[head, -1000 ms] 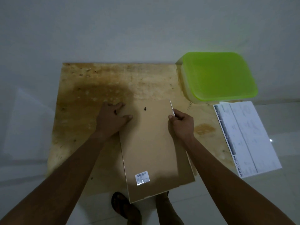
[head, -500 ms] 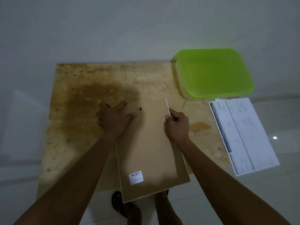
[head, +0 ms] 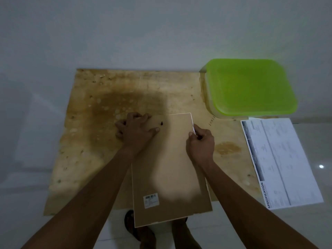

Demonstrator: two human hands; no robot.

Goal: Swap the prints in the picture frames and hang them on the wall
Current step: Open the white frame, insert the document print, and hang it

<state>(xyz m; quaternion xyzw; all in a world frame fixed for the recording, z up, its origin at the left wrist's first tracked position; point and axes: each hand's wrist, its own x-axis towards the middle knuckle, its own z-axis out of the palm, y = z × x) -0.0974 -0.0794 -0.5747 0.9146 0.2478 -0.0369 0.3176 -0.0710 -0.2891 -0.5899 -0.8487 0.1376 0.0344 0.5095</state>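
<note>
1. A stained plywood board (head: 86,141) is laid on a pale floor, and the work is carried on it
2. The left hand (head: 136,130) is spread, fingers extended, on the far left corner of the picture frame (head: 161,177), which is pressed down by it; a small dark fitting (head: 162,123) is seen just beside the thumb
3. The picture frame is laid face down, brown back uppermost, with a barcode sticker (head: 151,200) near its near left corner; its near end is hung over the board's edge, above a sandalled foot (head: 136,229)
4. At the far right corner a thin, white-edged backing panel (head: 181,126) is raised clear of the frame; its right edge is pinched between thumb and fingers of the right hand (head: 200,144). The two hands are kept apart, one on each side
5. The panel is judged light and fairly stiff but easily bent or creased, so it is best held by its edge and lifted evenly. Any glazing underneath cannot be seen; if present, it should be treated as fragile, and the overhanging frame kept held down against tipping
6. A green-lidded box (head: 251,87) is set at the board's far right corner, and a printed specification sheet (head: 282,162) is laid on the floor beside the board
</note>
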